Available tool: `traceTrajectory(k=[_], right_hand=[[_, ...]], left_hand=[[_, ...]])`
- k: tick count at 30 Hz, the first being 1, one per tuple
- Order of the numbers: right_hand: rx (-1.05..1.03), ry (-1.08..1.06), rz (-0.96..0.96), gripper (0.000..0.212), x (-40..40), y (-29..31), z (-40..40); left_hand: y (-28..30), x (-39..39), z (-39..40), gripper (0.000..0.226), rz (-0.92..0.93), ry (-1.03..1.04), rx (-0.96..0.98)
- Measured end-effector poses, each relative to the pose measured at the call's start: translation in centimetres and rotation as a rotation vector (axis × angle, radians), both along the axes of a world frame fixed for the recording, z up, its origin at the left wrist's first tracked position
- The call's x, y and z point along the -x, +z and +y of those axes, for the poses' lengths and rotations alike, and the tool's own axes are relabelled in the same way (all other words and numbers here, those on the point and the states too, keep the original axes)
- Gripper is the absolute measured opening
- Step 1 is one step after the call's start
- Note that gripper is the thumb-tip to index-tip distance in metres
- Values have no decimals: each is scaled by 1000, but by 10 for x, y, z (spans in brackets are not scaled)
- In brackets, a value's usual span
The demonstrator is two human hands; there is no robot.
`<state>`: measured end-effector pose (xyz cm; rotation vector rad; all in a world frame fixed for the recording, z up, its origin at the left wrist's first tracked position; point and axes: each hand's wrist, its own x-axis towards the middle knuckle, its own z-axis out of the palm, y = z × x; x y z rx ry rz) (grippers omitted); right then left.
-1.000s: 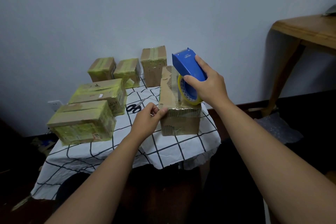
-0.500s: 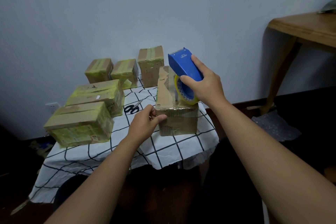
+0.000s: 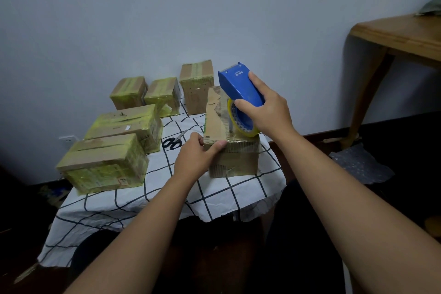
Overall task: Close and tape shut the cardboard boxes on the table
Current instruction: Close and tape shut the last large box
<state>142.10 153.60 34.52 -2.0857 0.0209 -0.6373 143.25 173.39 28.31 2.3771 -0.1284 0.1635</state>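
A brown cardboard box point(image 3: 235, 159) stands at the near right of the small table, its top flaps down. My right hand point(image 3: 267, 112) grips a blue tape dispenser point(image 3: 239, 89) with a yellow-rimmed roll, resting on the near end of the box top. A clear strip of tape runs along the top behind the dispenser. My left hand point(image 3: 195, 156) holds the box's near left corner, thumb on the front edge.
Several boxes wrapped in yellowish tape stand to the left and back, the nearest one point(image 3: 105, 163) at the left front. Black scissors point(image 3: 173, 142) lie on the checked tablecloth point(image 3: 167, 196). A wooden table point(image 3: 401, 36) stands at the right; a wall is close behind.
The dispenser has travelled a little along the box top toward me, laying tape. My left hand has closed in on the box corner.
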Motion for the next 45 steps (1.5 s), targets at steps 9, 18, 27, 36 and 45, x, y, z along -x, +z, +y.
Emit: traceTrajectory(k=[9, 18, 27, 36, 45], right_hand=[[-2, 0, 4, 76, 0, 0, -1], [9, -10, -1, 75, 1, 0, -1], [-49, -26, -43, 76, -2, 9, -6], [-142, -40, -15, 76, -6, -3, -14], [-18, -38, 38, 75, -10, 4, -10]], left_hand=[[-5, 1, -3, 60, -41, 29, -17], [-15, 1, 0, 77, -62, 26, -2], [-13, -7, 10, 72, -128, -103, 40], [-16, -17, 26, 91, -140, -217, 21], [-11, -20, 11, 68, -213, -146, 9]])
